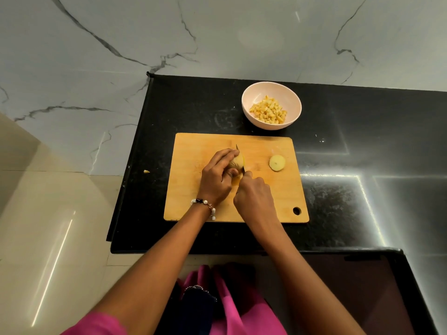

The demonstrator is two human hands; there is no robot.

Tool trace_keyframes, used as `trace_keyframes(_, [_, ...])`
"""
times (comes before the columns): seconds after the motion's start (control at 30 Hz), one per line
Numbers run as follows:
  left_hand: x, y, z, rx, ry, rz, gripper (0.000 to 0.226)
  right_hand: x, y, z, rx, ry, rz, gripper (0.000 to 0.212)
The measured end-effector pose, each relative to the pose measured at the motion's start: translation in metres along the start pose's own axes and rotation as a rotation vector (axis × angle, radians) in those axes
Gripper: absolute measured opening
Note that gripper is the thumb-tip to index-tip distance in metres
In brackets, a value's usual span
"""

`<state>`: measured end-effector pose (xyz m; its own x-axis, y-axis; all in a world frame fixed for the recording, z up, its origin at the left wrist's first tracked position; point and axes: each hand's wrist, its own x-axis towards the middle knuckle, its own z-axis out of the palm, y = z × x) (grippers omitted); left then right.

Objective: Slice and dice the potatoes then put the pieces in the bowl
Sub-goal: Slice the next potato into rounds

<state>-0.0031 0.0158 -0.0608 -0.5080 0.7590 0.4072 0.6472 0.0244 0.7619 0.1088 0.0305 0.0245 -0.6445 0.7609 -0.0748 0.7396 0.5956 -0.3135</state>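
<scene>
On the cutting board [193, 151] a potato [235, 163] is gripped under the curled fingers of the left hand [217, 176] while the knife [240, 157], clasped in the right hand [252, 193], is set just beside those fingertips, so a nick is risked if the round potato rolls.

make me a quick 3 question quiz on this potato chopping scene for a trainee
1. Multiple choice: where do the diced pieces lie? A) on the cutting board B) in the bowl C) on the floor
2. True or false: the left hand steadies the potato while the right hand works the knife.
3. Fill in: the cut round of potato lies on the cutting board, to the ____ of the hands.

Key: 1 B; 2 true; 3 right
</scene>
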Motion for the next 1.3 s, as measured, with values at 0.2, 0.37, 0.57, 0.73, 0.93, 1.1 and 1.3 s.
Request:
trace_keyframes(0.2, [0.000,-0.002,0.000,0.021,0.014,-0.007,0.051,-0.030,0.009,0.029,-0.091,-0.057,0.023,0.041])
trace_keyframes(0.37, [0.000,-0.002,-0.001,0.019,0.004,-0.027,0.050,-0.019,0.023,0.044,-0.033,-0.042,0.057,0.046])
trace_keyframes(0.57, [0.000,0.000,-0.002,-0.007,0.023,-0.020,0.048,-0.015,0.025,0.019,0.209,0.174,-0.008,0.028])
trace_keyframes(0.73, [-0.001,-0.003,-0.001,-0.004,0.020,-0.026,0.047,-0.012,0.020,0.004,0.229,0.142,-0.034,0.022])
trace_keyframes(0.93, [-0.001,-0.002,-0.001,-0.029,0.021,-0.022,0.046,-0.013,0.017,0.006,0.139,0.105,0.011,0.028])
trace_keyframes(1.1, [-0.001,-0.001,-0.001,-0.038,0.014,-0.029,0.047,-0.012,0.001,-0.001,0.028,0.118,-0.002,0.028])
trace_keyframes(1.3, [-0.001,0.001,-0.002,-0.042,0.025,-0.026,0.049,0.009,-0.010,-0.006,0.075,0.076,-0.054,0.024])
